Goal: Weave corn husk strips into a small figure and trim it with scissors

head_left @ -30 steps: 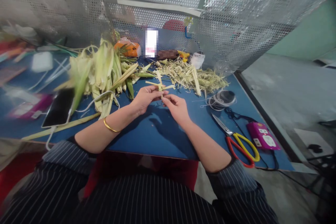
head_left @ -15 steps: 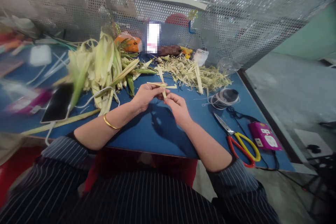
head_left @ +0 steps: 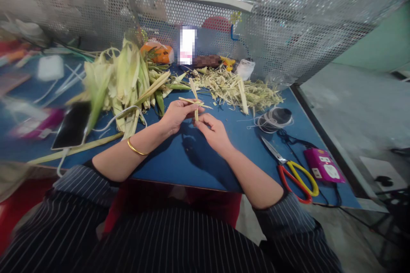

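Over the blue table, my left hand [head_left: 178, 114] pinches crossed corn husk strips [head_left: 193, 88] between thumb and fingers. One strip stands up and away from me, while another lies across it. My right hand [head_left: 211, 130] is closed on the lower end of the upright strip, just below the left fingertips. Where the strips cross is partly covered by my left thumb. A large bunch of corn husks [head_left: 120, 79] lies to the left of my hands. Beyond them, to the right, spreads a pile of shredded husk [head_left: 230, 87].
Right of my hands are a spool of thread [head_left: 274, 119], scissors [head_left: 288, 170] with red and yellow handles, and a purple power socket box [head_left: 323, 165]. A black phone [head_left: 72, 126] with a white cable lies at left. A perforated screen [head_left: 198, 8] borders the back.
The crossed strips have turned slightly in my fingers, the crosswise one now slanting down to the right. My right hand has shifted a little left and down along the upright strip.
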A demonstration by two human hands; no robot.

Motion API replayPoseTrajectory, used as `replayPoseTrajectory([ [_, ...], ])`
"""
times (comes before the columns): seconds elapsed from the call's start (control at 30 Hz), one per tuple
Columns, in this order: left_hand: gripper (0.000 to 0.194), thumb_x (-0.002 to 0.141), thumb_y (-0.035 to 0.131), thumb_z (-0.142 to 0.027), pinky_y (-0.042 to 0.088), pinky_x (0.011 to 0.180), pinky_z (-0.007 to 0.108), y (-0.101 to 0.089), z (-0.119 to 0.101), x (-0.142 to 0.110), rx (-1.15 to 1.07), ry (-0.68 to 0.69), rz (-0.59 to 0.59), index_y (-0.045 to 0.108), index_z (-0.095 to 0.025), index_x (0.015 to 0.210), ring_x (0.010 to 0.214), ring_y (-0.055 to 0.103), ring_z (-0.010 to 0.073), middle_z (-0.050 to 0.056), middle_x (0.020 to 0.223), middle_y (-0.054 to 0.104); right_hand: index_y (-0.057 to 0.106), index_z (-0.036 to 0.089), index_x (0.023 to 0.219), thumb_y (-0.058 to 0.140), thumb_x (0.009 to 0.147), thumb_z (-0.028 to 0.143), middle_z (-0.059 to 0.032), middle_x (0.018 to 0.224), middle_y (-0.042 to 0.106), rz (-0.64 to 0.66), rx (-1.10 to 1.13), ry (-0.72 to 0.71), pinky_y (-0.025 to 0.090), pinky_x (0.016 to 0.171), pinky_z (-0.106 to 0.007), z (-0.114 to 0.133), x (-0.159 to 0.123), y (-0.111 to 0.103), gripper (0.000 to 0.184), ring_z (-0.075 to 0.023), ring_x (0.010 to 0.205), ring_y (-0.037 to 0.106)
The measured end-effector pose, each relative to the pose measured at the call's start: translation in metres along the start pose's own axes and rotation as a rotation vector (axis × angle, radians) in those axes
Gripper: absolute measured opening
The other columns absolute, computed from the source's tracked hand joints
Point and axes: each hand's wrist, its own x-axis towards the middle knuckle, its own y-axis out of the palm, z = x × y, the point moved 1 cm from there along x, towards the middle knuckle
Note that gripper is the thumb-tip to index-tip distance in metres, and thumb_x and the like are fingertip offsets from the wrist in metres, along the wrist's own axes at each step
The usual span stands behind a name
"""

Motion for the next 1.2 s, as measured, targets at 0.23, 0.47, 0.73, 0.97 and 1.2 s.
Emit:
replayPoseTrajectory([
  [0.23,0.017,0.077,0.074,-0.017,0.053,0.071,0.026,0.001,-0.014,-0.006,0.097,-0.096,0.089,0.073,-0.012,0.093,0.064,0.067,0.0114,0.003,0.07,0.071,0.062,0.022,0.091,0.057,0.091,0.04,-0.008,0.096,0.065,-0.358,-0.342,-0.085,0.044,0.086,-0.036,-0.007,0.004,-0.023,0.019,-0.0217,0.092,0.058],
  [0.47,0.019,0.076,0.075,-0.024,0.05,0.061,0.024,0.001,-0.002,-0.008,0.155,-0.086,0.163,0.073,-0.015,0.093,0.058,0.061,0.0086,0.001,0.069,0.067,0.058,0.022,0.073,0.051,0.094,0.036,0.0015,0.066,0.061,-0.112,-0.131,0.078,0.041,0.068,-0.028,-0.012,0.006,-0.011,0.026,-0.0138,0.063,0.054],
  [0.73,0.012,0.078,0.077,-0.02,0.05,0.055,0.023,0.004,-0.002,-0.007,0.198,-0.032,0.096,0.07,-0.011,0.083,0.049,0.057,0.0067,0.0,0.06,0.064,0.054,0.022,0.066,0.051,0.089,0.025,0.003,0.06,0.052,-0.15,-0.175,-0.003,0.035,0.063,-0.028,0.0,0.0,-0.014,0.023,-0.0122,0.059,0.046],
  [0.97,0.012,0.075,0.077,-0.021,0.051,0.053,0.024,-0.001,-0.003,-0.004,0.208,0.001,0.11,0.071,-0.012,0.077,0.049,0.057,0.0081,0.0,0.058,0.064,0.05,0.022,0.065,0.05,0.087,0.02,0.0015,0.062,0.055,-0.138,-0.273,-0.134,0.039,0.071,-0.03,0.005,-0.002,-0.011,0.022,-0.0143,0.064,0.05],
  [1.2,0.015,0.077,0.076,-0.025,0.052,0.055,0.024,-0.003,-0.008,-0.005,0.27,-0.041,0.16,0.069,-0.013,0.072,0.048,0.057,0.0083,-0.001,0.056,0.06,0.057,0.022,0.072,0.05,0.092,0.027,-0.002,0.07,0.061,-0.217,-0.472,-0.244,0.04,0.084,-0.036,0.011,-0.006,-0.022,0.022,-0.0169,0.07,0.054],
])
